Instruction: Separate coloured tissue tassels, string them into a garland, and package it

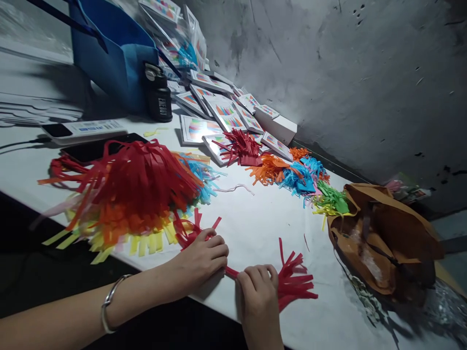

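A strip of red fringed paper (295,284) lies on the white table (262,223) near its front edge. My left hand (204,260) is closed over the strip's left end, with red fringes sticking out above the fingers. My right hand (257,289) pinches the strip's middle, and the cut fringes fan out to its right. A silver bangle (109,301) sits on my left wrist.
A big pile of red, orange, yellow and blue fringed paper (134,194) lies left of my hands. Smaller red (241,146), orange (268,169), blue (301,177) and green (332,199) bundles line the back. Paper packs (226,114), a black bottle (158,95), a blue bag (116,53), a phone (98,148) and a brown bag (383,238) surround them.
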`<state>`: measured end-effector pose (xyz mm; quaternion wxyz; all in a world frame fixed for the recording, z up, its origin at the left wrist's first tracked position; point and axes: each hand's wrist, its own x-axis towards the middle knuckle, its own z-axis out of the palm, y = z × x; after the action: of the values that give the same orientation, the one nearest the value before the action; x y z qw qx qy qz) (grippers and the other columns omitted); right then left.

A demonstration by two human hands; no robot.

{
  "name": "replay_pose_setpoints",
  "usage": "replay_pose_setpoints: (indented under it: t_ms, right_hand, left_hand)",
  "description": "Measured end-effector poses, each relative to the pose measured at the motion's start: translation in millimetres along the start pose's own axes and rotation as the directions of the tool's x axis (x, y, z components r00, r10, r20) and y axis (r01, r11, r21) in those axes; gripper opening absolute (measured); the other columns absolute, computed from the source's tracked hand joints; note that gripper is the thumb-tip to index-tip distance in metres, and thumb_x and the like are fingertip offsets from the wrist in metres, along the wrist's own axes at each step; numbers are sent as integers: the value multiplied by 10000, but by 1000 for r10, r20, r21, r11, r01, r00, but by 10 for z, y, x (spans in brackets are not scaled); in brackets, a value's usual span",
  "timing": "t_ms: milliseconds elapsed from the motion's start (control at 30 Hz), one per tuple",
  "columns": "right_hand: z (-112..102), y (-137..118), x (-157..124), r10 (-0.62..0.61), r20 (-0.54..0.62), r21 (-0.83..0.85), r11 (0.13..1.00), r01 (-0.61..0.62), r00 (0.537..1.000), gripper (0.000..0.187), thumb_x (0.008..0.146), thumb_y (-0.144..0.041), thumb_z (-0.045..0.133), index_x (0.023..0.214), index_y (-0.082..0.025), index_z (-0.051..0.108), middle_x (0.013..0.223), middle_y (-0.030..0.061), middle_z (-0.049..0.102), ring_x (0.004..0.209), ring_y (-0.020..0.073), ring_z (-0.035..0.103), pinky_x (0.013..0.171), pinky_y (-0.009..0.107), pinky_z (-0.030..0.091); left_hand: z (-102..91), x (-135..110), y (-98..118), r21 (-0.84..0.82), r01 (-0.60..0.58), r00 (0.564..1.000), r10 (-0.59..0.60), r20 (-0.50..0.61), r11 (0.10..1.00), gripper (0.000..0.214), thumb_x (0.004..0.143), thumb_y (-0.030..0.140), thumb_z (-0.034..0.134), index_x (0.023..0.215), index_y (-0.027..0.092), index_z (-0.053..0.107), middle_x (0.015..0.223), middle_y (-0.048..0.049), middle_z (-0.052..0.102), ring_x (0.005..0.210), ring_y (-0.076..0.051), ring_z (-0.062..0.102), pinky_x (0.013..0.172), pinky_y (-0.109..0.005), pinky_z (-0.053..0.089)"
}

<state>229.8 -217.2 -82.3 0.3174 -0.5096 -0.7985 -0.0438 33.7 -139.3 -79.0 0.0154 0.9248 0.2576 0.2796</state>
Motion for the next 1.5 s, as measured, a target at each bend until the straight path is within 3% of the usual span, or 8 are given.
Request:
replay_pose_setpoints:
  t_ms: [300, 433, 633, 867, 1067, 1200, 1333, 1500]
  right_hand:
    - [-48, -34, -64, 219, -51, -93, 970, -223, 974, 187, 917, -74, 465, 844, -230, 539, 883, 29, 599, 853, 237, 551, 983, 503, 300]
    - [-8, -110, 4, 342, -82, -75, 934, -348, 936, 184, 890, -77, 477, 794, -232, 505, 821, 25, 577, 815, 249, 530, 939, 529, 316]
    - [-28, -99, -8, 173, 2, 36, 984, -173, 985, 274, 878, -6, 472, 931, -248, 590, 916, 2, 626, 894, 209, 569, 1084, 541, 231]
    - [-94, -131, 96, 12, -82, -120, 993, -21, 997, 239, 946, -47, 452, 862, -217, 598, 781, -8, 639, 801, 185, 584, 1067, 511, 301]
    - [-585, -192, 38, -253, -197, -132, 964, 230, 947, 231, 947, -52, 514, 1097, -173, 641, 932, 31, 743, 936, 207, 681, 1084, 493, 304]
    - [-752, -281, -13, -218, -298, -65, 976, 208, 929, 218, 935, -79, 550, 1093, -196, 646, 886, 28, 730, 882, 207, 704, 1063, 504, 343]
    - [-722, -400, -107, 63, -381, 230, 973, 29, 922, 195, 932, -73, 557, 1011, -228, 645, 823, 13, 673, 776, 180, 677, 888, 428, 504]
    - [-643, -474, -276, 299, -446, 410, 906, -104, 844, 185, 963, -140, 538, 1043, -254, 660, 887, 23, 698, 836, 175, 692, 741, 288, 570]
  left_hand:
    - [-150, 243, 235, 85, 305, 926, -317, 204, 948, 139, 822, 114, 671, 694, 167, 659, 857, -52, 648, 839, -246, 560, 841, -454, 367]
    - [-107, 279, 212, 180, 203, 952, -237, 195, 963, 138, 805, 125, 752, 712, 193, 674, 886, -39, 656, 874, -249, 551, 954, -512, 351]
    - [26, 211, 121, 201, -105, 986, 75, 151, 974, 220, 807, 203, 805, 652, 211, 648, 743, 15, 609, 823, -207, 510, 1061, -478, 290]
    - [-202, 252, 213, -165, 217, 956, -176, 233, 962, 137, 830, 131, 636, 705, 176, 670, 793, -21, 671, 762, -185, 597, 821, -352, 409]
    - [-713, 296, 440, -678, 663, 748, -255, 612, 317, 286, 889, 434, 620, 897, 173, 735, 757, -5, 679, 699, -158, 573, 643, -243, 413]
    - [-682, 367, 611, -748, 652, 726, -185, 663, -122, 383, 654, 490, 844, 752, 147, 703, 650, 20, 622, 618, -121, 484, 595, -226, 358]
    - [-573, 389, 795, -745, 598, 734, -169, 657, -296, 438, 609, 477, 900, 706, 142, 635, 622, 27, 599, 572, -95, 453, 559, -209, 322]
    - [-430, 418, 1032, -840, 492, 791, -286, 541, -227, 484, 684, 559, 843, 720, 131, 620, 660, -2, 623, 636, -122, 493, 597, -224, 347]
